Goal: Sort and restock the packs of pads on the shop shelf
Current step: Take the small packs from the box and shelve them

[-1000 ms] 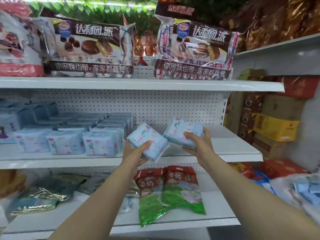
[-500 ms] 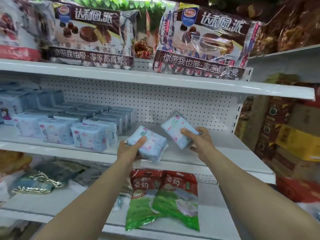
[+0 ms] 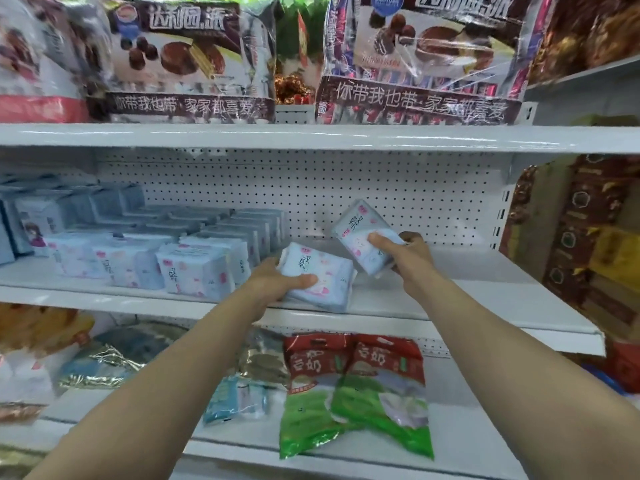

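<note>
My left hand grips a pale blue pack of pads with pink marks, which lies low over the front of the white middle shelf. My right hand holds a second matching pack, tilted up above the shelf, just right of the first. Rows of the same blue packs stand on the shelf's left half, the nearest row right next to my left hand.
Big chocolate-pie bags fill the top shelf. The shelf below holds red-and-green bags, foil packs and a small blue pack. Cardboard boxes are stacked at the right. A pegboard backs the shelf.
Both hands have moved forward and lower toward the middle shelf with their packs. The left pack now sits close to the shelf beside the stocked rows.
</note>
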